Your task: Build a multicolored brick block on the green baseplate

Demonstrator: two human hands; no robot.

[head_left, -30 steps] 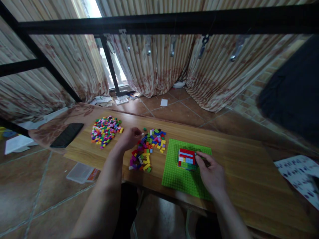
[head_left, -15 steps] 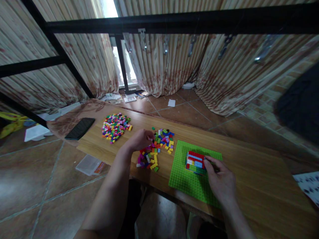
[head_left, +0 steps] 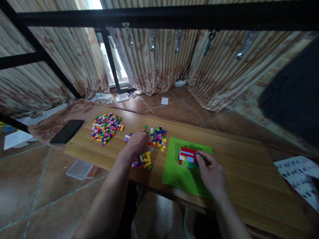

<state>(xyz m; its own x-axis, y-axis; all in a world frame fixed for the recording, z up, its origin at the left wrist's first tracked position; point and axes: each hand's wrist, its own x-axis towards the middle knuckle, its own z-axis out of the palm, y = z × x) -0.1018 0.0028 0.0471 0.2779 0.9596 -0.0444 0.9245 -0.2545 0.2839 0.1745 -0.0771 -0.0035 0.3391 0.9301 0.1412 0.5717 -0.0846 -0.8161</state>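
Observation:
A green baseplate (head_left: 179, 176) lies on the wooden table (head_left: 239, 172) and carries a small brick build (head_left: 187, 156) with a red top. My right hand (head_left: 210, 174) rests on the plate with its fingertips against the build's right side. My left hand (head_left: 137, 143) lies over a pile of larger mixed-colour bricks (head_left: 156, 137), fingers curled down into it; what they pinch is hidden. A second pile of small mixed-colour bricks (head_left: 106, 127) sits farther left.
A black phone (head_left: 66, 131) lies at the table's left end. A clear plastic box (head_left: 81, 169) sits on the tiled floor below. Black metal bars (head_left: 159, 16) cross overhead before striped curtains. Printed paper (head_left: 299, 177) lies at the far right.
My left hand has dropped lower into the larger-brick pile, and a few bricks now lie apart to its left. My right hand stays at the build. The camera view swung slightly.

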